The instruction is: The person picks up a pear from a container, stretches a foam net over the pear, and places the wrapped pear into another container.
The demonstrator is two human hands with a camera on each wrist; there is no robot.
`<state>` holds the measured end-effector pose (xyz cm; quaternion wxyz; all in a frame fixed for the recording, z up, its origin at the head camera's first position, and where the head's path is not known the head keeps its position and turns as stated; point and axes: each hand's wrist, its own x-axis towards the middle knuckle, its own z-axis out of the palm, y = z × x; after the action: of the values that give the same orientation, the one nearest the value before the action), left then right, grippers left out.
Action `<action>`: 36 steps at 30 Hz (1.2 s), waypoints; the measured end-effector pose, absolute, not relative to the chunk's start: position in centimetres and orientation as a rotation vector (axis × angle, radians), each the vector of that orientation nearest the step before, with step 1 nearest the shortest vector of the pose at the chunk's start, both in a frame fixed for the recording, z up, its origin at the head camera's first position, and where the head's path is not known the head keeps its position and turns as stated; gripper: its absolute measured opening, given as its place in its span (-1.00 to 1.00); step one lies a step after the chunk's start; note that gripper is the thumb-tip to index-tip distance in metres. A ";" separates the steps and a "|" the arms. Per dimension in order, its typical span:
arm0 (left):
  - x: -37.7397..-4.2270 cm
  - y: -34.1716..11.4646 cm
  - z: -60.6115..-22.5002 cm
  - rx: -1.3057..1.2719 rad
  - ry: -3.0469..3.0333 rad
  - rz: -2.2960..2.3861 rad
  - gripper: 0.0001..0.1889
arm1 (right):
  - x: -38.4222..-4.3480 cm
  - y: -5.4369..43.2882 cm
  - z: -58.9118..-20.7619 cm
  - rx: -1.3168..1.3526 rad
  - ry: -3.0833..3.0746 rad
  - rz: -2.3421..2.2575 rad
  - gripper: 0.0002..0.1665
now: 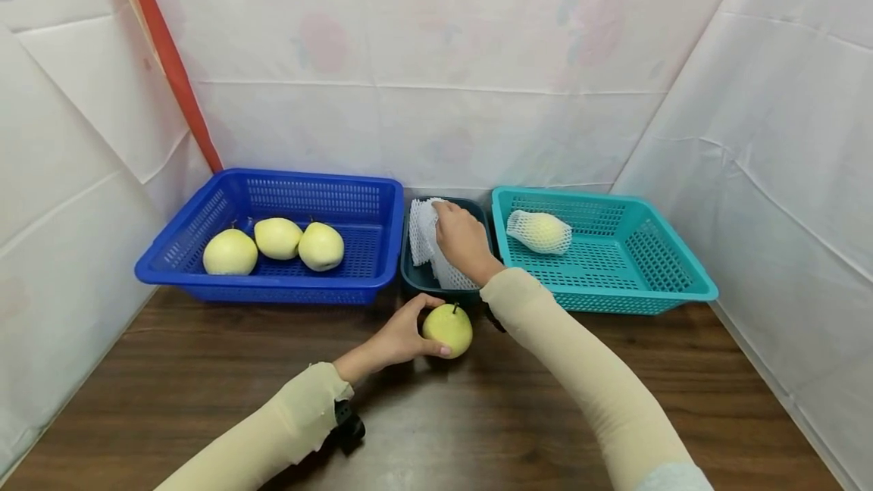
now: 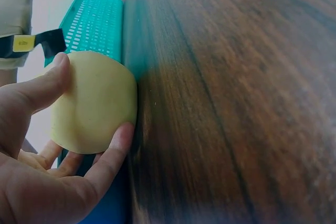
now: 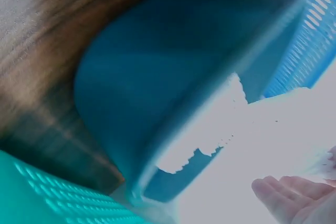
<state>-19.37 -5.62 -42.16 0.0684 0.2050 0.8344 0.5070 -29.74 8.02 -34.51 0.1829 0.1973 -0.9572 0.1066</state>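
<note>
On the tabletop, my left hand [image 1: 402,333] grips a yellow-green pear [image 1: 448,330], thumb on the near side and fingers round the far side. The left wrist view has the pear [image 2: 97,103] between thumb and fingers, low against the wood. My right hand [image 1: 465,239] reaches into a small dark teal bin [image 1: 411,279] and pinches a white foam net sleeve [image 1: 430,229] at its far end. Other foam sleeves lie in the bin. In the right wrist view the fingers [image 3: 286,195] are beside bright, washed-out foam.
At left stands a blue basket [image 1: 273,292] with three bare pears [image 1: 278,239]. A turquoise basket [image 1: 634,298] at right contains one pear in a foam net [image 1: 546,233]. White cloth [image 1: 436,127] hangs behind and along both sides of the brown table [image 1: 477,430].
</note>
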 end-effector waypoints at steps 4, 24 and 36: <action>-19.4 -5.5 -42.2 0.608 2.519 1.530 -0.27 | -29.4 9.1 -33.1 0.514 -2.670 0.503 -0.60; -18.9 -5.4 -41.5 0.594 2.595 1.480 -0.29 | -23.1 13.6 -26.6 0.581 -2.640 0.849 -0.60; -19.3 -5.5 -36.6 0.285 2.064 2.248 -0.60 | -19.0 15.3 -26.5 0.652 -2.679 0.923 -0.60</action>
<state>-19.34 -5.46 -36.61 0.0382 0.0928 0.6730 0.7328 -18.95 15.25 -26.47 0.1168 0.2226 -0.9151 0.3153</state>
